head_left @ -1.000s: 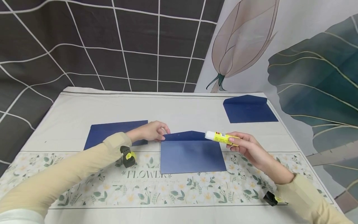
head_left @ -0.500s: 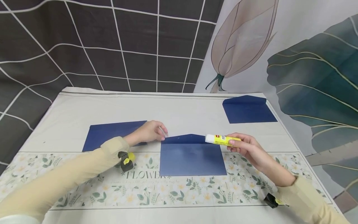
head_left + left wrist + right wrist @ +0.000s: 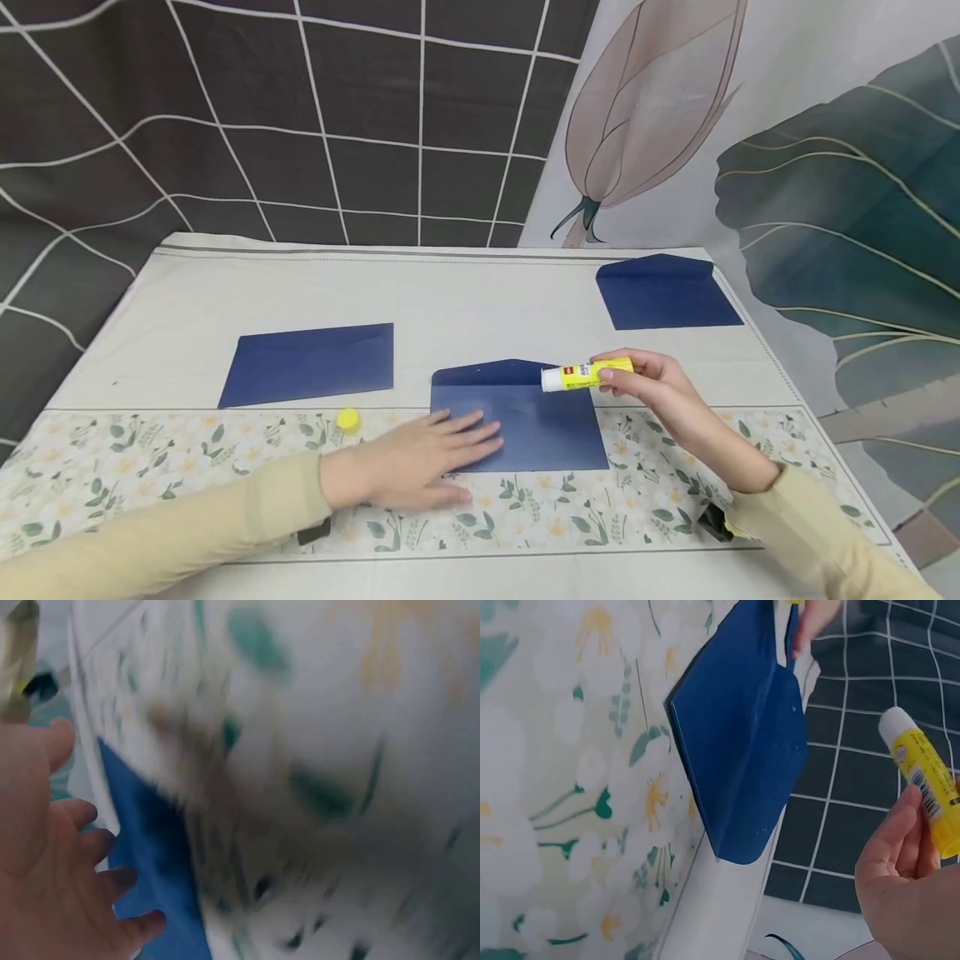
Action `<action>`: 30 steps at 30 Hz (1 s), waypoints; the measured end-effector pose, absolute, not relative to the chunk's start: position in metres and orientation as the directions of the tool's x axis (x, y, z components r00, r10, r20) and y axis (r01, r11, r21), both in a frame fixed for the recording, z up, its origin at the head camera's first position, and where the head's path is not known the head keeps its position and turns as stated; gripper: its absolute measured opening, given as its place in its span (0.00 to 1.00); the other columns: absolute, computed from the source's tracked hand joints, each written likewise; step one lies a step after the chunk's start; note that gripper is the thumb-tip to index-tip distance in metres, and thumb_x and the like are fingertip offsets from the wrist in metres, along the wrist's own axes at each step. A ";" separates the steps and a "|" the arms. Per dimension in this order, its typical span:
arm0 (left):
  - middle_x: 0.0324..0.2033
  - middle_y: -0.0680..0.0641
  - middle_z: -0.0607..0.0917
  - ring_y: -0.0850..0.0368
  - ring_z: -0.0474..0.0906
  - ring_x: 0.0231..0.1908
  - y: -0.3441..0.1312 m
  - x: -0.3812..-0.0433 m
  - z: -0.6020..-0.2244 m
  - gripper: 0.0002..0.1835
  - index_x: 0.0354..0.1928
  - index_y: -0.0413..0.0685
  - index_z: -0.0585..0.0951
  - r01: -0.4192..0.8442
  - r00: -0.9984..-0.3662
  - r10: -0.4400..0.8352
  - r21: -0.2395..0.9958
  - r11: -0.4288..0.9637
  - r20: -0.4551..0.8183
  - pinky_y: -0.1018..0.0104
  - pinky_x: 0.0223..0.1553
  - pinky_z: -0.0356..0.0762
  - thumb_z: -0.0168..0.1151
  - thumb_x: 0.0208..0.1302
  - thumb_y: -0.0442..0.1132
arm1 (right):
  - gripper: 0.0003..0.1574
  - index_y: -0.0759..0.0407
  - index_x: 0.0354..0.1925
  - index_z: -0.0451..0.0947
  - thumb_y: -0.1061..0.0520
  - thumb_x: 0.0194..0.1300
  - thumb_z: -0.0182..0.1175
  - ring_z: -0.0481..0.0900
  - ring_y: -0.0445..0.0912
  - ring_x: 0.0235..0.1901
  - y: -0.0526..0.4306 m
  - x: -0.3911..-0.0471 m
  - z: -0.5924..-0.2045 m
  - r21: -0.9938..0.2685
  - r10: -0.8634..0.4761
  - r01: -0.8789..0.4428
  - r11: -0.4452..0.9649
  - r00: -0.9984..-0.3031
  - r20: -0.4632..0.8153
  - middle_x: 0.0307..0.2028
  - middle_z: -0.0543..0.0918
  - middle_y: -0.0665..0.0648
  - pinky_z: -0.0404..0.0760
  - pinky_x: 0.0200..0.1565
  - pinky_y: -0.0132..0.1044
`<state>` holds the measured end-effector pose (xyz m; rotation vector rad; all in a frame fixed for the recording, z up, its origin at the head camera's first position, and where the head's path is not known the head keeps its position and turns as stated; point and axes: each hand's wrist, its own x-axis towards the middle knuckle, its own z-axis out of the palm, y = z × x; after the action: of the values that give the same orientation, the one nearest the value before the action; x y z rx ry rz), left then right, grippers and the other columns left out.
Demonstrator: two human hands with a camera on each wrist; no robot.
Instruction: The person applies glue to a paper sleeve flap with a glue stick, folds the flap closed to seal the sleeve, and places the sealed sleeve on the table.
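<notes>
A dark blue envelope (image 3: 543, 429) lies at the middle of the table, its flap unfolded away from me. Small pale specks dot that flap (image 3: 776, 750) in the right wrist view. My left hand (image 3: 420, 462) is flat with fingers spread over the envelope's lower left part. In the left wrist view the fingers (image 3: 120, 881) are straight beside the blue paper. Between thumb and fingers, my right hand (image 3: 663, 392) pinches a yellow and white glue stick (image 3: 581, 375). Its white end points left and overlaps the envelope's right side in the head view.
A second blue envelope (image 3: 311, 367) lies on the left, and a third envelope (image 3: 671, 300) with its flap unfolded lies at the back right. A round yellow cap (image 3: 348, 419) sits left of the middle envelope. A flowered cloth (image 3: 600, 567) covers the table.
The left hand has moved from the flap's left corner toward me onto the envelope's lower left, its fingers spreading. The yellow cap has come into full view. The glue stick has shifted slightly left.
</notes>
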<state>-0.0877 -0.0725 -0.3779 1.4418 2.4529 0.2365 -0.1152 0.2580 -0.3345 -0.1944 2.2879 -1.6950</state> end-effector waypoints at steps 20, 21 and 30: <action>0.75 0.53 0.52 0.50 0.43 0.76 -0.088 -0.079 -0.391 0.38 0.75 0.55 0.54 0.841 -0.397 0.901 0.323 0.434 -0.176 0.42 0.72 0.48 0.44 0.69 0.64 | 0.12 0.57 0.48 0.73 0.53 0.69 0.57 0.80 0.38 0.30 0.224 -0.127 -0.355 -0.536 -0.514 -0.485 0.691 -0.851 0.108 0.34 0.83 0.48 0.77 0.29 0.28; 0.75 0.53 0.52 0.49 0.43 0.76 -0.089 -0.079 -0.391 0.38 0.75 0.54 0.55 0.839 -0.396 0.901 0.327 0.434 -0.177 0.41 0.72 0.48 0.44 0.69 0.64 | 0.12 0.56 0.48 0.72 0.53 0.69 0.57 0.80 0.37 0.30 0.223 -0.128 -0.357 -0.517 -0.528 -0.507 0.689 -0.841 0.120 0.34 0.83 0.48 0.78 0.30 0.28; 0.75 0.53 0.53 0.49 0.43 0.75 -0.087 -0.078 -0.389 0.38 0.75 0.55 0.55 0.831 -0.402 0.898 0.340 0.440 -0.179 0.41 0.72 0.49 0.45 0.68 0.64 | 0.12 0.57 0.46 0.68 0.58 0.66 0.60 0.80 0.34 0.28 0.216 -0.140 -0.371 -0.348 -0.669 -0.697 0.627 -0.711 0.217 0.32 0.82 0.48 0.78 0.28 0.25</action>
<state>-0.0783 -0.0874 -0.3894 1.4780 2.3637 0.2800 -0.1404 0.2159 -0.3707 -1.2157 2.8938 -0.6652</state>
